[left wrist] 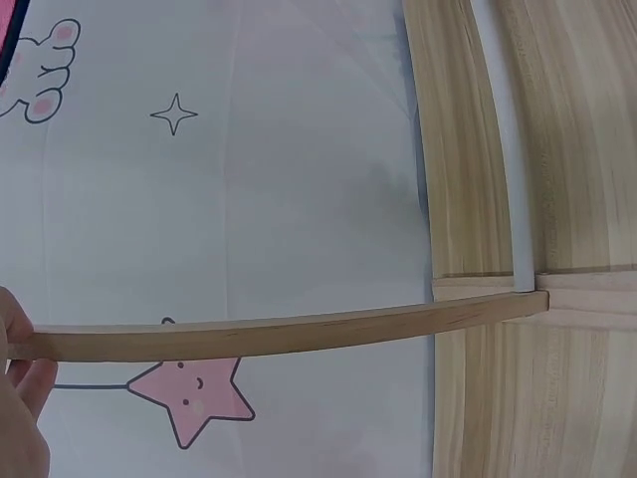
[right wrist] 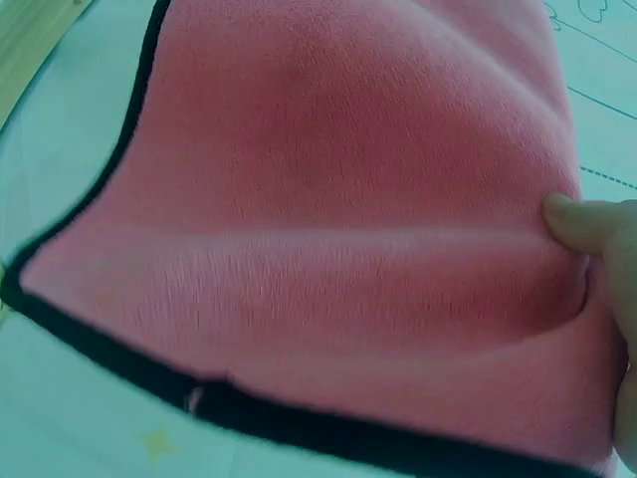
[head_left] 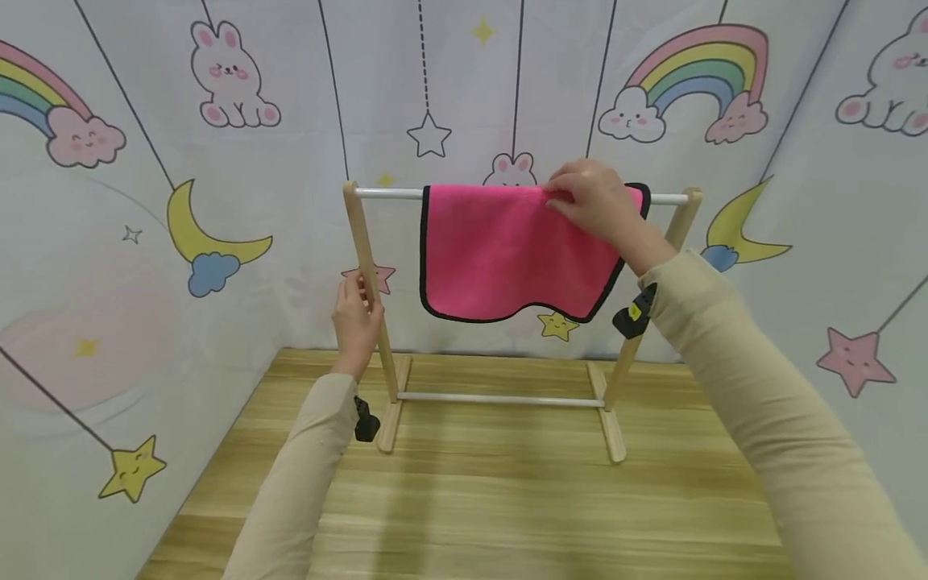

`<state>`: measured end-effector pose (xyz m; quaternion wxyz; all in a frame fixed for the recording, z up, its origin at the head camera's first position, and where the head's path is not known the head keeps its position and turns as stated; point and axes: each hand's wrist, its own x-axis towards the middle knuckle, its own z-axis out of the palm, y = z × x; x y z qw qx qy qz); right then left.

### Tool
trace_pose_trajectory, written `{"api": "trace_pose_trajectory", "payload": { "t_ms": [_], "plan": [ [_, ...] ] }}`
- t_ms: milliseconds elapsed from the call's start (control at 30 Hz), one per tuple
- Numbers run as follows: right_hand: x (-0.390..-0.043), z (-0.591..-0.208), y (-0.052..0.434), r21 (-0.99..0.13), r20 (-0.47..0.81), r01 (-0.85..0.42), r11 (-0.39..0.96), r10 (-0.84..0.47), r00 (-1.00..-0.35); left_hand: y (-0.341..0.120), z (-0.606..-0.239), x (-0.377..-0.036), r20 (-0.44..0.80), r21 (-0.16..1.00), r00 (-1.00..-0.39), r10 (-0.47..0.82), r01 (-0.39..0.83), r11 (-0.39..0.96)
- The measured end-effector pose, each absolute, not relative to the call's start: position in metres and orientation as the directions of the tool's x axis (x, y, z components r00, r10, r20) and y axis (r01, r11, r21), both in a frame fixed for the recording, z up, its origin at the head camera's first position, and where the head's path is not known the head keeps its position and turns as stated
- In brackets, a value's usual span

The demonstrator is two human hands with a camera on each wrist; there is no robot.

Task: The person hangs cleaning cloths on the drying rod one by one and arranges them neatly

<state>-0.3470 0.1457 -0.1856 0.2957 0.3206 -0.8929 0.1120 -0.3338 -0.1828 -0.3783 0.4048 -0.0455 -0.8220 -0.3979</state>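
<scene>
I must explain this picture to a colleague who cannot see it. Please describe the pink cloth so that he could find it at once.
On the wooden table stands a small wooden rack with a white top bar. The pink cloth hangs over that bar, where the right hand pinches its upper edge; the left hand grips the rack's left post. Its bright pink colour and black border set it apart.

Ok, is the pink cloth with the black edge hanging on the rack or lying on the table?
Hanging: the pink black-edged cloth drapes over the white top rail of the wooden rack, clear of the table, with the right hand pinching its top.
</scene>
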Motion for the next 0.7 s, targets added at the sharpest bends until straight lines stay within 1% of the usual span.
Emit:
{"api": "trace_pose_trajectory", "payload": {
  "t_ms": [33, 100, 233, 300, 333, 533, 567, 633, 700],
  "plan": [
    [-0.348, -0.186, 0.145, 0.005, 0.618, -0.646, 0.763, -0.510, -0.598, -0.183, -0.378, -0.334, 0.700, 0.618, -0.670, -0.247, 0.395, 0.680],
    [-0.349, -0.184, 0.144, 0.015, 0.634, -0.656, 0.754, -0.515, -0.577, -0.183, -0.378, -0.333, 0.697, 0.621, -0.673, -0.248, 0.393, 0.678],
    [-0.351, -0.173, 0.140, 0.034, 0.657, -0.657, 0.753, -0.512, -0.553, -0.183, -0.378, -0.333, 0.707, 0.614, -0.662, -0.251, 0.398, 0.682],
    [-0.352, -0.168, 0.139, 0.019, 0.677, -0.652, 0.758, -0.490, -0.550, -0.183, -0.378, -0.334, 0.716, 0.609, -0.650, -0.255, 0.402, 0.684],
    [-0.353, -0.166, 0.139, 0.004, 0.677, -0.643, 0.765, -0.475, -0.561, -0.182, -0.378, -0.334, 0.719, 0.606, -0.646, -0.255, 0.404, 0.686],
    [-0.355, -0.170, 0.146, -0.124, 0.584, -0.544, 0.830, -0.383, -0.716, -0.181, -0.378, -0.334, 0.716, 0.607, -0.653, -0.248, 0.406, 0.683],
    [-0.355, -0.172, 0.148, -0.133, 0.579, -0.536, 0.834, -0.373, -0.725, -0.181, -0.378, -0.334, 0.715, 0.608, -0.654, -0.248, 0.405, 0.683],
    [-0.354, -0.175, 0.151, -0.137, 0.593, -0.537, 0.832, -0.365, -0.718, -0.181, -0.378, -0.334, 0.715, 0.609, -0.653, -0.251, 0.404, 0.682],
    [-0.352, -0.178, 0.155, -0.117, 0.595, -0.547, 0.829, -0.382, -0.707, -0.181, -0.378, -0.333, 0.715, 0.609, -0.653, -0.251, 0.404, 0.682]
  ]
}}
